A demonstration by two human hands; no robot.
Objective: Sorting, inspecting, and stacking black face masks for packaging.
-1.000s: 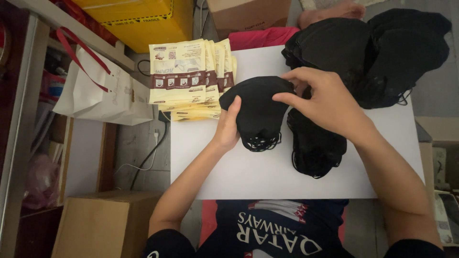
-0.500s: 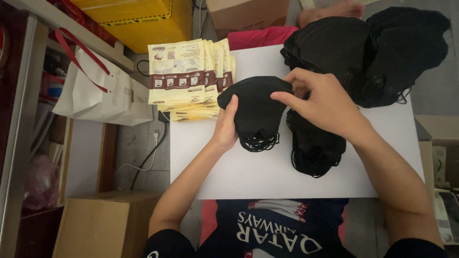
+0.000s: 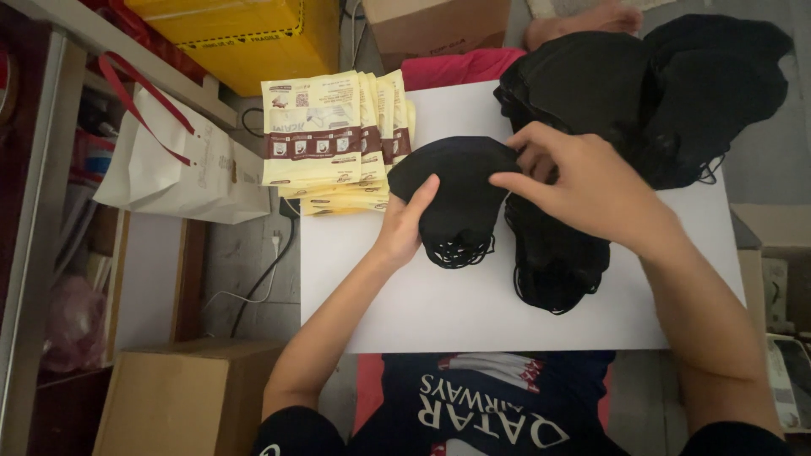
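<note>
A small stack of black face masks [image 3: 460, 198] lies near the middle of the white board [image 3: 422, 312]. My left hand [image 3: 407, 226] grips the stack's left edge, thumb on top. My right hand [image 3: 583, 181] pinches the top mask's upper right edge with fingertips. Beside it, under my right wrist, lies a second pile of black masks [image 3: 553, 262] with ear loops hanging out. A big heap of black masks [image 3: 659, 93] covers the board's far right corner.
A fanned stack of yellow-and-white flat packets [image 3: 329, 139] lies at the board's far left corner. A white paper bag with red handles [image 3: 182, 165] leans at left. Cardboard boxes [image 3: 182, 405] stand near left and at the back; a yellow crate [image 3: 245, 34] is behind.
My right hand's fingers have slid slightly left along the top mask's edge. The left hand and the stack have barely moved.
</note>
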